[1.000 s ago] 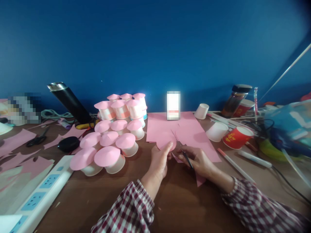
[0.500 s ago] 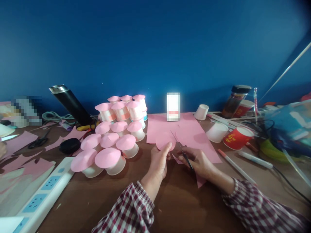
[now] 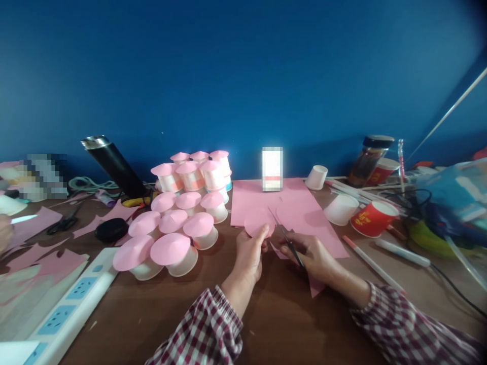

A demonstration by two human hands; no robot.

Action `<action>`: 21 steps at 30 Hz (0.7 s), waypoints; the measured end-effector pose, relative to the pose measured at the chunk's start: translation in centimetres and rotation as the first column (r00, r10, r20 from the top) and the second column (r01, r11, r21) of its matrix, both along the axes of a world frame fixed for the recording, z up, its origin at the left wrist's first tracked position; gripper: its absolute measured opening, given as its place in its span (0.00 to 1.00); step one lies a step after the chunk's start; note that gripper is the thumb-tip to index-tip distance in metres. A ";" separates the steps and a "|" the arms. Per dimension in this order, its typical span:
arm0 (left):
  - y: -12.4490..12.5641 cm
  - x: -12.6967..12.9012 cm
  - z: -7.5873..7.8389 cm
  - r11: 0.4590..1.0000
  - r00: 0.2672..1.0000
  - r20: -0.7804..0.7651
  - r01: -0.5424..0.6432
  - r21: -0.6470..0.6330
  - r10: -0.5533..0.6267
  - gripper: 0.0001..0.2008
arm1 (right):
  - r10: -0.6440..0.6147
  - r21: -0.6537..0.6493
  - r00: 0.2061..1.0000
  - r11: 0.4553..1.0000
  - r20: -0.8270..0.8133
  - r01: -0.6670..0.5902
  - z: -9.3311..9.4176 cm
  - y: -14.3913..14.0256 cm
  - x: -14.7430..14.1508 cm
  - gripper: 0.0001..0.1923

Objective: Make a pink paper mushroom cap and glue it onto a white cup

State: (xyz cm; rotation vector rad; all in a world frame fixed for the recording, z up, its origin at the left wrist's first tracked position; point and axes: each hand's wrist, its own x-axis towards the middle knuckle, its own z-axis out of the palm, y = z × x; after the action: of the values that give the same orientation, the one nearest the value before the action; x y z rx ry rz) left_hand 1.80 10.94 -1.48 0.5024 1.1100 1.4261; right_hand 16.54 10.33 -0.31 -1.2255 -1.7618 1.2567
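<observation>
My left hand [image 3: 249, 256] pinches a round piece of pink paper [image 3: 257, 220] between the thumb and the fingers beneath. A pair of dark scissors [image 3: 291, 245] is gripped in my right hand [image 3: 315, 257], the blades pointing up and left beside the paper's right edge. Pink offcuts hang under the scissors; one pointed scrap [image 3: 316, 287] shows below my right hand. Whether the blades touch the round piece I cannot tell. Behind both hands lie pink sheets [image 3: 304, 203] on the brown table [image 3: 213, 314].
Left of my hands stand several paper cups topped with pink cones [image 3: 170, 248]. A power strip [image 3: 72, 296] and a black bottle [image 3: 114, 165] are further left, with another person's hand [image 3: 4, 233] at the edge. White cups [image 3: 341, 209] and a red cup [image 3: 373, 219] lie right.
The whole view has shifted slightly, with things appearing a little lower and further right. Both hands keep their grips, and the paper and scissors look nearly the same.
</observation>
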 end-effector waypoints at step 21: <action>0.1 -0.1 0.0 1.000 0.999 0.029 -0.024 0.008 0.023 0.16 | -0.001 -0.019 1.000 1.000 -0.011 0.001 0.2 0.1 -0.2 0.17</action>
State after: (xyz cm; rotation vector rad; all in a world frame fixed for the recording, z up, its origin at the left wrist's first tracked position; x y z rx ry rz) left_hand 1.67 11.06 -1.53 0.4748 1.0906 1.4547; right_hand 16.32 10.39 -0.15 -1.2282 -1.7452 1.2792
